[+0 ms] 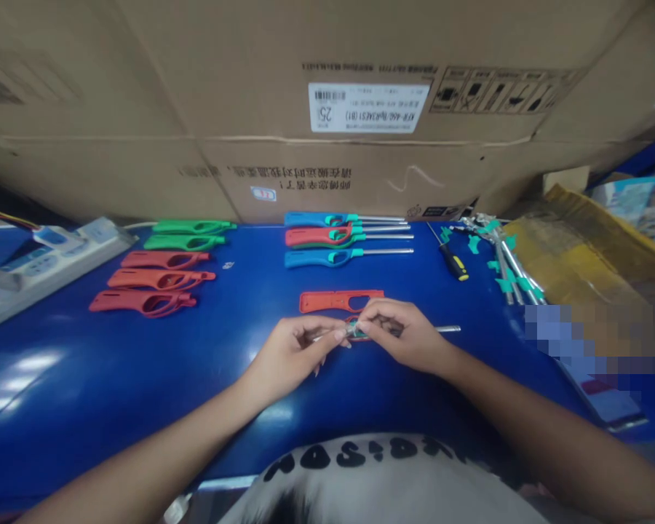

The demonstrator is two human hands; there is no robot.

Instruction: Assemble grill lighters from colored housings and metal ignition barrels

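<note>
Near the middle of the blue table, my left hand (300,349) and my right hand (401,331) meet with fingers pinched around a small part (352,330) of a lighter. My fingers hide much of it. A metal tube (448,329) sticks out to the right from under my right hand. Just beyond my hands lies an orange-red half shell (327,301), its hollow side up. Farther back, several lighters (327,257) with blue or red handles and metal tubes lie in a stack of rows.
Green shells (183,241) and red shells (142,301) lie at the left by a white power strip (49,262). A screwdriver (455,263), metal tubes with teal parts (516,273) and a taped cardboard piece (584,269) are at right. A large carton (240,94) stands behind.
</note>
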